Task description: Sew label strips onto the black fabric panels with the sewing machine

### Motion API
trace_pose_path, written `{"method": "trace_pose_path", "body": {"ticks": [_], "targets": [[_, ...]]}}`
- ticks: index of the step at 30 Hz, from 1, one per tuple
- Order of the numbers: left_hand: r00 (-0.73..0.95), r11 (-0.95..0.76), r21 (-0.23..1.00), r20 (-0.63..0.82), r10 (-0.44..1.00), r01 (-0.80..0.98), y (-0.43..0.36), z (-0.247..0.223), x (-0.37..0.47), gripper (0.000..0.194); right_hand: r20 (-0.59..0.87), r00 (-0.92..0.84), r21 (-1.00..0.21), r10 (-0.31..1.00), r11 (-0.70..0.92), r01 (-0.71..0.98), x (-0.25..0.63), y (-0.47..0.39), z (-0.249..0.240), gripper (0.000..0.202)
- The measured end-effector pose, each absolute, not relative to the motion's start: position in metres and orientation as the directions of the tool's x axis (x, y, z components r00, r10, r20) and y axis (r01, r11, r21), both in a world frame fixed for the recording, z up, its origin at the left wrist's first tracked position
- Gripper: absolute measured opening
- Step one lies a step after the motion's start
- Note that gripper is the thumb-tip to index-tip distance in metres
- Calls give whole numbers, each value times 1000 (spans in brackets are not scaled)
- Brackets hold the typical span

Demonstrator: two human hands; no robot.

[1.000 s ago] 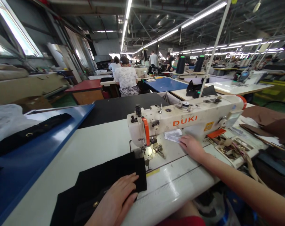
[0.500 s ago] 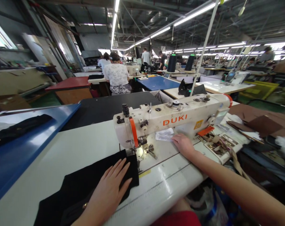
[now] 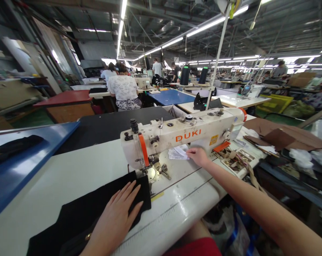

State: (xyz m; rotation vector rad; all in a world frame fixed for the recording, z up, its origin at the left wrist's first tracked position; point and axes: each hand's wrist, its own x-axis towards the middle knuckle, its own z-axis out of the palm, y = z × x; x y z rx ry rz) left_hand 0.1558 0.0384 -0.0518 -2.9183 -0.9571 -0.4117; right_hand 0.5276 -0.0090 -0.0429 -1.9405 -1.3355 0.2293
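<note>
Two bare hands work at a white sewing machine [image 3: 163, 137] lettered "DUKI" in orange, on a busy workshop floor. The left hand [image 3: 115, 209] lies palm down on a piece of black cloth [image 3: 87, 202], its fingers extended and slightly apart, grasping nothing. The black cloth rests on the near left part of the white table [image 3: 94, 165], its right end just beside the needle area; a brass-coloured eyelet [image 3: 88, 236] shows close to the left wrist. Farther right, the right hand [image 3: 189, 153] reaches in beneath the machine's arm, thumb and fingertips drawn together on the right edge of a few white slips [image 3: 176, 153], which lie on the machine bed. The print on them is too small for me to read from here. An orange guard [image 3: 143, 149] stands at the machine's left end. To the right of the hands, a tray [image 3: 254, 163] of small parts sits near brown material [image 3: 272, 139]. At far left, a dark bundle [image 3: 15, 147] lies on a blue surface [image 3: 38, 161]. Beyond the machine, a co-worker in a white patterned top [image 3: 123, 87] sits facing away, and two dark thread cones [image 3: 185, 75] stand farther right under rows of strip lights [image 3: 173, 43].
</note>
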Motion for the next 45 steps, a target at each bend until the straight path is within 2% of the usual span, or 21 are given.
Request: {"method": "trace_pose_path", "body": {"ticks": [5, 9, 12, 16, 19, 22, 28, 32, 35, 37, 41, 45], "targets": [[778, -819, 24, 298, 553, 573, 39, -54, 156, 54, 320, 441, -667, 839, -131, 733, 521, -13, -39, 16], [736, -832, 1, 467, 491, 554, 38, -51, 154, 50, 400, 365, -621, 840, -45, 783, 506, -28, -28, 14], [672, -855, -11, 623, 400, 519, 25, -39, 153, 40, 455, 279, -568, 846, 35, 822, 488, -46, -18, 13], [654, -892, -37, 694, 301, 450, -11, -19, 160, 35, 485, 109, -474, 868, 156, 866, 441, -67, -13, 13], [691, -898, -89, 672, 266, 432, -34, -13, 169, 36, 493, -155, -253, 856, 311, 916, 392, -73, -15, 10], [688, -888, -96, 670, 277, 450, -39, -17, 170, 31, 509, -285, -150, 812, 410, 900, 352, -71, -17, 17], [640, -908, 14, 705, 305, 418, -20, -23, 153, 20, 563, -361, -199, 744, 545, 814, 338, -59, -23, 16], [636, -916, 92, 693, 341, 391, 1, -15, 151, 17, 605, -245, -304, 758, 504, 808, 357, -50, -31, 16], [638, -912, 82, 690, 342, 401, 19, -10, 157, 16, 585, -190, -358, 788, 462, 811, 365, -51, -35, 17], [677, -923, 17, 674, 296, 385, 30, -10, 162, 18, 552, -290, -323, 782, 520, 791, 364, -55, -37, 19], [828, -944, -112, 521, 210, 310, 44, -17, 169, 21, 416, -506, -239, 756, 627, 741, 356, -62, -40, 27], [924, -968, -43, 314, 220, 245, 52, -26, 167, 19, 312, -552, -225, 773, 625, 748, 353, -59, -38, 34]]}}
